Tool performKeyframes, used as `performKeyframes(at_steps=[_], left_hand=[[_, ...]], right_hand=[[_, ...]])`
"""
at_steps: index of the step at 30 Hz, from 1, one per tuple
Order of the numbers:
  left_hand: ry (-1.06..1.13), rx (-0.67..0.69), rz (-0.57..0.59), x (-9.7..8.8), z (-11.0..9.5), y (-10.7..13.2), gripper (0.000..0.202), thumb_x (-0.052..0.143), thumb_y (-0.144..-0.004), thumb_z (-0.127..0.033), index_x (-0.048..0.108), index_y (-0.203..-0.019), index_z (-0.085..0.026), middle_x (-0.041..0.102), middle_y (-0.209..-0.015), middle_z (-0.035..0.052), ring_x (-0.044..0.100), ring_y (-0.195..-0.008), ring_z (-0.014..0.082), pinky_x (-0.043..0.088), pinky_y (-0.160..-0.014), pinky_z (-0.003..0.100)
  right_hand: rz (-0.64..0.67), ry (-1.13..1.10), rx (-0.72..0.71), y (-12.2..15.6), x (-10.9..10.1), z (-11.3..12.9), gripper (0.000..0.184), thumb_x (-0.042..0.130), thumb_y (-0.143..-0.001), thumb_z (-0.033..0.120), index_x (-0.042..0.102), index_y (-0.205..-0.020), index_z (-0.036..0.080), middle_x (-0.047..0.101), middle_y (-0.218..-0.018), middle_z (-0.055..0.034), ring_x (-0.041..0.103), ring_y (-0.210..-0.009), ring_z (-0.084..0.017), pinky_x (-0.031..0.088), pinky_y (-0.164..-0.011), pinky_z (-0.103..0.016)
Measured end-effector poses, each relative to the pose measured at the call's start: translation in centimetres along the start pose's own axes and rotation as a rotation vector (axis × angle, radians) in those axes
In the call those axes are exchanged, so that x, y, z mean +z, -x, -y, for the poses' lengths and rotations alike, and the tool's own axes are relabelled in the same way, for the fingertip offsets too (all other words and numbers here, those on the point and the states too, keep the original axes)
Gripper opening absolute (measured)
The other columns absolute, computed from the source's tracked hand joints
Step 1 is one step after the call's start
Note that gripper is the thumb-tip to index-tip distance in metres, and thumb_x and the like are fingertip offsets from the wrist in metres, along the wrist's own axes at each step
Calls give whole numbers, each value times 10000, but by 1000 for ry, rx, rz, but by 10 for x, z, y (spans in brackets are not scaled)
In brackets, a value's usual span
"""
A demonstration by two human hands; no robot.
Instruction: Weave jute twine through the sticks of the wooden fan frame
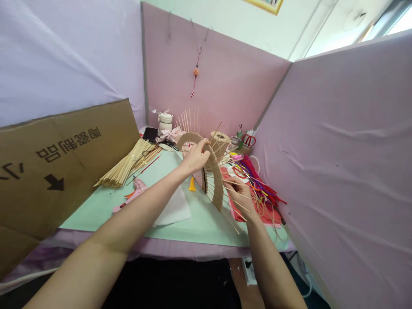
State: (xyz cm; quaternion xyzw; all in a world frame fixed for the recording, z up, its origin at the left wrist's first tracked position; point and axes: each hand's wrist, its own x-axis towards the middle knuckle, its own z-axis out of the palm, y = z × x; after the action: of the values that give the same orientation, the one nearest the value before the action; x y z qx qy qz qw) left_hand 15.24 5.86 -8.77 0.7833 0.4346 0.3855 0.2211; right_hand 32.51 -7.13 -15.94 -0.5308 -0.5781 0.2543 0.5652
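A curved band covered in brown burlap [218, 184] stands upright over the table, with thin wooden sticks [240, 205] fanning out from its outer edge. My left hand [197, 156] is closed over the top of this band, thumb and fingers on its edge. To the right, my right hand [238, 194] has its fingers pinched around one of the sticks at the band's outer side; its fingertips are partly hidden among the sticks. Below the band hangs a yellow tassel [192, 184], beside a pink piece with a dark edge inside the curve.
A bundle of wooden sticks [124, 167] lies at the left beside a cardboard sheet [71, 150]. A pink glue gun [138, 187] rests near my left forearm. Behind the band stands a roll of burlap ribbon [220, 139]. Colourful pipe cleaners [254, 171] and red-handled scissors [249, 140] are at the right.
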Motion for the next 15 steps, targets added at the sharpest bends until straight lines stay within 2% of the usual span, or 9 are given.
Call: performKeyframes(at_steps=[2,5,8,11,15], left_hand=[[-18,-4,-5,1,-1,1,458,420,-837,-255,540,-1278,-283,655,-1093,79,561,-1116,289,410,-963,499],[-28,1,-2,0,1,4,468,419,-849,-256,527,-1302,-305,647,-1072,76,558,-1107,278,404,-968,486],[-51,27,-34,0,4,8,460,424,-860,-269,536,-1304,-313,613,-1042,80,552,-1087,276,391,-980,491],[-85,49,-93,1,7,10,441,447,-861,-287,566,-1284,-316,561,-1047,81,540,-1077,269,375,-999,488],[-118,133,-189,1,16,4,404,541,-807,-282,641,-1199,-292,469,-1226,89,454,-1198,271,349,-1046,450]], right_hand=[[-34,10,-7,2,2,-1,280,633,-836,407,683,-1006,191,700,-967,-58,624,-827,-171,485,-766,-295],[-43,47,-45,2,5,3,362,577,-874,381,666,-1183,217,686,-1195,-82,639,-1049,-210,488,-938,-364],[-21,92,-85,2,7,5,339,539,-886,349,706,-1157,232,702,-1189,-68,625,-1142,-233,460,-1027,-422],[-42,131,-112,3,8,4,330,532,-879,328,721,-1138,245,715,-1164,-61,651,-1108,-243,475,-1019,-448],[-30,138,-126,2,8,2,321,535,-880,325,728,-1126,250,712,-1172,-61,660,-1097,-253,483,-1012,-466]])
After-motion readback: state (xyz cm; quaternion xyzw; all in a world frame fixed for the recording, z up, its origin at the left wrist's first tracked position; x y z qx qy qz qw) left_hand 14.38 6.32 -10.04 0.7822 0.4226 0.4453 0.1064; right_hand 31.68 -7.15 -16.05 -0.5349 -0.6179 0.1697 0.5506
